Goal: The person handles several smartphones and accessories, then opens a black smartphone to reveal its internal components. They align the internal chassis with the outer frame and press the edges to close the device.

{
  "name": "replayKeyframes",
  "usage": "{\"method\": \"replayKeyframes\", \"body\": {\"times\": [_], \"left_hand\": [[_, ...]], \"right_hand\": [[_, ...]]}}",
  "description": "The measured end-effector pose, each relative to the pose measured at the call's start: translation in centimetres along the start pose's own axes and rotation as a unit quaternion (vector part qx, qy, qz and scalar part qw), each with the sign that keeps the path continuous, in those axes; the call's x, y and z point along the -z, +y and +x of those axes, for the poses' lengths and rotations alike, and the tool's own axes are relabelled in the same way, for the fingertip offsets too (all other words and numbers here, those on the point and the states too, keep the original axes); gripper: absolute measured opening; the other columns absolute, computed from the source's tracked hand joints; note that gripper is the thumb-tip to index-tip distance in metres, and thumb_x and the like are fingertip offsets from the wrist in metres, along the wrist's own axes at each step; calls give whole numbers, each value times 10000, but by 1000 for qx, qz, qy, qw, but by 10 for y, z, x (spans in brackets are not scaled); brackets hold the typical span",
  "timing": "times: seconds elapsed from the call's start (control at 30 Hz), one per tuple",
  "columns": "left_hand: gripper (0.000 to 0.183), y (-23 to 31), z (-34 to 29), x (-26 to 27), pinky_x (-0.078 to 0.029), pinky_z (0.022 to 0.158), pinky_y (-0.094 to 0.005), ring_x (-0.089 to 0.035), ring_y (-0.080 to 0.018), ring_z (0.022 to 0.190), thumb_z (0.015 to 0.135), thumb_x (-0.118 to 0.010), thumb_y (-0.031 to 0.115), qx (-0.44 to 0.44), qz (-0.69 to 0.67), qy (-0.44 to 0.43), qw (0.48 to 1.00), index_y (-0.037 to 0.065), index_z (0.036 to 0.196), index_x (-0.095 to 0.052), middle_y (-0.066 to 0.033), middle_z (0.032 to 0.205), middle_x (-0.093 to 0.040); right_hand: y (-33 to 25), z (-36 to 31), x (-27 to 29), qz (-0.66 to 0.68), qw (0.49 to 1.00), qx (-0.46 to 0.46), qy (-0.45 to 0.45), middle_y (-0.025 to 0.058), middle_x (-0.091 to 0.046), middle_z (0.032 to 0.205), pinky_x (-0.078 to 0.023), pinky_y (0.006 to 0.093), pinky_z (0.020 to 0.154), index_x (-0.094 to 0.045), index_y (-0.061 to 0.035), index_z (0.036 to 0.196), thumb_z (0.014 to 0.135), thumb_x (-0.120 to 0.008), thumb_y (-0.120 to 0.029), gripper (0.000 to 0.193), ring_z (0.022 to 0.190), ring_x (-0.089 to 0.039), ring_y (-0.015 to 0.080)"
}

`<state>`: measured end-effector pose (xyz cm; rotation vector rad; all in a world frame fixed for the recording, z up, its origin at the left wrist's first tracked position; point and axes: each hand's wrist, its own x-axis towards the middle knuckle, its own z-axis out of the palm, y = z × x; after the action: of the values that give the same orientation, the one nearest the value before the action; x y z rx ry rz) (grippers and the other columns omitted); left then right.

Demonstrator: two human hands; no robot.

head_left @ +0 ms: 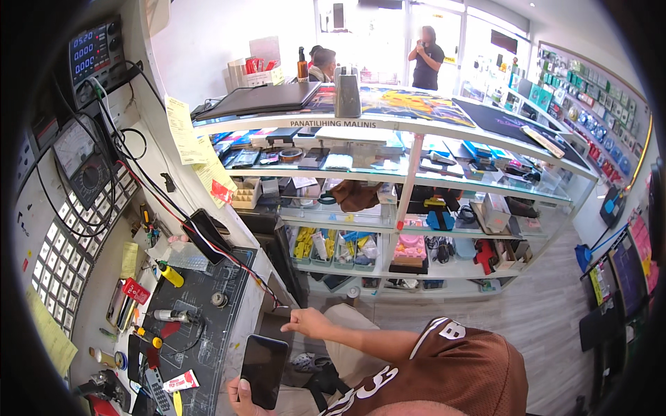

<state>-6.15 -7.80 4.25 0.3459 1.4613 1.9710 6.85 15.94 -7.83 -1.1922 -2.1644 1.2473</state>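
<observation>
The flat black phone with a dark glass screen [264,371] is a thin rectangle with round corners. Its screen is dark and shiny, with nothing lit on it. It stands almost upright, tipped a little to one side. The left hand [242,396] holds it from below, with the thumb on its lower left edge. The phone is just left of and below the right hand [306,322], apart from it.

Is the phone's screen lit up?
No, the phone in the left hand shows a plain black screen.
</observation>
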Motion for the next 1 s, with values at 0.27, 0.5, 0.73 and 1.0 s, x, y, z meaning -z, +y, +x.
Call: {"method": "replayKeyframes", "body": {"times": [0.27, 0.5, 0.73, 1.0], "left_hand": [[218, -20, 15, 7, -512, 796, -326, -582, -160, 879, 994, -706, 210, 2, 48, -38, 998, 20, 1091, -657, -32, 989, -628], [244, -8, 14, -11, -491, 891, -308, -602, -144, 945, 931, -733, 234, -115, 87, -32, 989, 25, 1008, -632, -43, 1009, -632], [192, 4, 3, -18, -505, 905, -313, -655, -170, 1005, 869, -783, 16, -210, 189, -152, 947, -5, 1043, -703, -125, 1088, -719], [238, -5, -28, -5, -540, 779, -324, -735, -225, 878, 821, -818, -22, -287, 137, -229, 920, 4, 1033, -713, -171, 1011, -761]], "right_hand": [[43, 26, 3, -50, 995, 77, 24, 159, -727, 979, -532, 445, 772, -698, -45, 927, 978, -703, -286, 247, 912, -696, 358], [-38, -12, 66, 342, 929, 72, -126, 37, -726, 1156, -540, 346, 934, -685, -25, 1265, 1056, -640, -296, 345, 1060, -664, 163], [-93, -93, 110, 385, 912, 77, -124, 24, -649, 1277, -487, 281, 1010, -665, -22, 1344, 981, -689, -54, 365, 1151, -605, 99], [-85, -126, 76, 528, 823, 172, -118, 110, -622, 1146, -476, 312, 936, -646, 23, 1206, 926, -720, 13, 289, 1045, -604, 168]]}}
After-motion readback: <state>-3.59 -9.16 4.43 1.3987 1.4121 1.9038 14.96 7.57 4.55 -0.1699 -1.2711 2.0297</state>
